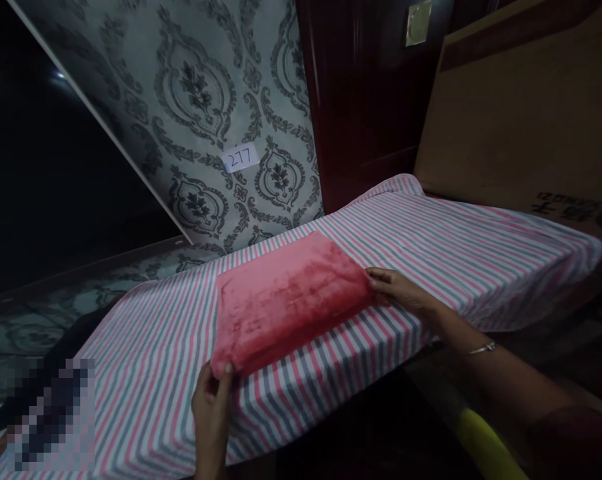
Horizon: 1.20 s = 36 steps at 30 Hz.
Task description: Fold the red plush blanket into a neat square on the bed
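A folded pink plush cloth (285,300) lies on a table covered with a pink, grey and white striped sheet (431,233). My left hand (211,407) pinches the cloth's near left corner, thumb on top and fingers closed under the edge. My right hand (399,288) grips the cloth's right corner, fingers curled against the fold. A thin bangle sits on my right wrist.
Patterned grey wallpaper (201,100) with a small label reading 277 (241,158) stands behind the table. A dark red wooden door (365,100) is at the back. A brown cardboard sheet (521,113) leans at the right. A yellow object (485,443) shows below the table edge.
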Tool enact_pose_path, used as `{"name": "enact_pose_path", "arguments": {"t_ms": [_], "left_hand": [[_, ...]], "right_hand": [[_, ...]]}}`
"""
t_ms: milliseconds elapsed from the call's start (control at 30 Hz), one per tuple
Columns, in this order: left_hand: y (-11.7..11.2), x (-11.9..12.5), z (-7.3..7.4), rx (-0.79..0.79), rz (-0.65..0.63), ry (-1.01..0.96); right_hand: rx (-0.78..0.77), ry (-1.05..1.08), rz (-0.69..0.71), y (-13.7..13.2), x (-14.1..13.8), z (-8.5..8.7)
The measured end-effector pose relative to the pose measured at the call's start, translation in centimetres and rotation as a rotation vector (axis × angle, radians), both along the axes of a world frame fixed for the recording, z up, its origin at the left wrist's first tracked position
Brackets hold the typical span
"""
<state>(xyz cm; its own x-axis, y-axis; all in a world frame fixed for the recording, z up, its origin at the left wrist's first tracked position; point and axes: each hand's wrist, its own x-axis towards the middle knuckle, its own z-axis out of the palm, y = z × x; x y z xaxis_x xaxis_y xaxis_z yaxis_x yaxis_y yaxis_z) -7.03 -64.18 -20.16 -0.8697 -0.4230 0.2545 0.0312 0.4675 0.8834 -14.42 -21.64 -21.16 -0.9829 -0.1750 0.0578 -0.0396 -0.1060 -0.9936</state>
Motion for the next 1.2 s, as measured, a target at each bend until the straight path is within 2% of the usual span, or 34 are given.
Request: {"name": "enact_pose_path", "arguments": {"t_ms": [67, 200, 267, 367, 500, 533, 600, 700, 767, 833, 967, 1200], "left_hand": [[0.2, 0.0, 0.5, 0.049, -0.061, -0.054], [0.6, 0.1, 1.1, 0.032, 0.035, 0.077], [0.6, 0.0, 1.0, 0.015, 0.019, 0.079], [0.4, 0.0, 0.2, 0.034, -0.038, -0.039], [-0.2, 0.5, -1.2, 0.052, 0.070, -0.037], [-0.4, 0.6, -1.4, 0.005, 0.104, -0.020], [-0.9, 1.0, -1.5, -0.188, 0.136, 0.023], [-1.3, 1.1, -1.4, -0.487, 0.042, 0.051], [-1.0, 1.0, -1.4, -0.543, -0.035, 0.050], [-0.3, 0.9, -1.5, -0.490, -0.069, 0.045], [1.1, 0.6, -1.9, -0.269, -0.043, 0.042], [1.6, -0.3, -1.4, -0.133, -0.011, -0.018]], "right_hand": [[0.060, 0.029, -0.004, -0.1, 0.0, 0.6], [0.029, 0.141, -0.162, -0.6, -0.2, 2.2], [-0.001, 0.169, -0.200, -0.8, -0.3, 2.5], [0.009, 0.088, -0.192, -0.7, -0.3, 1.6], [-0.023, -0.018, -0.237, -0.1, 0.3, -0.5], [-0.037, -0.013, -0.252, 0.1, 0.6, -0.9], [-0.036, 0.009, -0.274, 0.4, 1.0, -1.6], [0.066, 0.025, -0.265, 0.6, 1.4, -2.2], [0.154, 0.031, -0.230, 0.4, 1.4, -2.4], [0.188, 0.033, -0.210, 0.1, 1.4, -2.2], [0.140, -0.002, -0.194, -0.3, 1.7, -1.4], [0.164, -0.077, -0.192, -0.3, 1.5, -1.4]]}}
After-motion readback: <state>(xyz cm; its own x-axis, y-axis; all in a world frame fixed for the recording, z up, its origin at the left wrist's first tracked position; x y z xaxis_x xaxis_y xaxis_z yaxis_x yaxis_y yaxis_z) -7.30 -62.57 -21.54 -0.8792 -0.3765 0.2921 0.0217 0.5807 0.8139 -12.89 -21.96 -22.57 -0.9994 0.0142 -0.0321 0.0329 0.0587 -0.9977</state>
